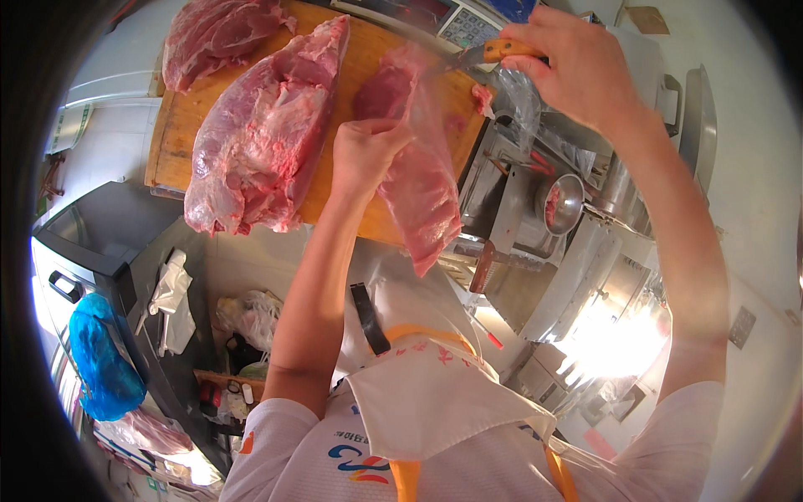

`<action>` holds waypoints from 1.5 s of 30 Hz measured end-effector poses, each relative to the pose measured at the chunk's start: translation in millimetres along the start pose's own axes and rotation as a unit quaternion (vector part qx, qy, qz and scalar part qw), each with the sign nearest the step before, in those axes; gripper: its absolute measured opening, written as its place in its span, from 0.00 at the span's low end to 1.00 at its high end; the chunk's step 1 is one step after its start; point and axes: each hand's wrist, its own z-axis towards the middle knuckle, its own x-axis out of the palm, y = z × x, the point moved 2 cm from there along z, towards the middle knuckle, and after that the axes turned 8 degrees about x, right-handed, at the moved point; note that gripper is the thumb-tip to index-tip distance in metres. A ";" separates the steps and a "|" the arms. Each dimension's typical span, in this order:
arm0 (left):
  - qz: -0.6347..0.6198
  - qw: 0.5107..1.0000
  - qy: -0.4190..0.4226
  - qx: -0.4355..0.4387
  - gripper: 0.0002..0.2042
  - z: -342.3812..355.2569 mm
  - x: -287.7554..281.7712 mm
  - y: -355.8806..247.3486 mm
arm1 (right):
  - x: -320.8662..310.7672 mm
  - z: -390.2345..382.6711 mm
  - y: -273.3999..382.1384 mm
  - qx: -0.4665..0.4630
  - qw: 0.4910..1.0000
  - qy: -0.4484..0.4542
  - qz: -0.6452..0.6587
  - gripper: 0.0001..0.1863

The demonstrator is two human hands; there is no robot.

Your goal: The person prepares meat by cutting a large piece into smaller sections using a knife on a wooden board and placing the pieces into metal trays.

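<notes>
My right hand (573, 67) is closed round the wooden handle of a knife (506, 50), held above the right side of a wooden cutting board (171, 138). The blade points left over the far end of a long slab of raw meat (427, 192) and is partly blurred. My left hand (364, 159) pinches the left edge of this slab, whose near end hangs past the board's front edge. Left of that hand lies a large raw cut of meat (259, 134) with pale fat. Another raw piece (219, 40) rests at the far left of the board.
A scale with a keypad (468, 29) stands behind the board. To the right are a small meat scrap (483, 99), a cleaver (498, 226) and a metal bowl (562, 205) with meat bits. A dark cabinet (117, 226) with a blue bag (104, 360) stands left.
</notes>
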 end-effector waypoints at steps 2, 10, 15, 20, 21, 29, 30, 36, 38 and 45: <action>-0.006 1.000 0.014 -0.022 0.06 -0.1 -3.0 -4.5 | 4.8 -10.6 4.5 0.001 1.000 -0.020 0.004 0.17; 0.017 0.999 0.026 -0.006 0.06 2.8 3.3 1.7 | 9.0 -7.5 6.0 0.010 0.999 -0.048 0.013 0.16; 0.010 0.999 0.020 -0.024 0.05 3.5 3.0 -1.1 | 13.7 -32.7 15.2 0.028 0.996 -0.083 0.019 0.16; 0.097 0.995 -0.025 -0.016 0.10 8.3 4.4 -3.9 | 14.7 -60.6 33.9 0.008 0.995 -0.083 0.053 0.19; 0.108 0.993 -0.033 -0.032 0.11 8.0 6.7 -7.8 | 17.6 -63.7 35.6 0.033 0.997 -0.039 0.052 0.18; 0.143 0.965 -0.146 0.166 0.08 1.1 27.8 -5.6 | 43.3 -56.5 22.2 0.430 0.682 0.368 0.463 0.14; 0.156 0.951 -0.153 0.220 0.07 3.5 26.0 6.2 | 43.1 -57.8 25.8 0.433 0.656 0.365 0.500 0.14; 0.185 0.962 -0.100 0.175 0.07 8.0 30.4 -8.7 | 45.1 -71.4 37.9 0.455 0.640 0.289 0.549 0.12; 0.220 0.959 -0.091 0.152 0.07 14.4 31.0 -7.1 | 44.5 -76.9 40.8 0.443 0.654 0.271 0.550 0.12; 0.343 0.928 -0.080 0.125 0.15 25.2 43.8 -17.7 | 51.9 -85.8 38.2 0.437 0.626 0.246 0.596 0.12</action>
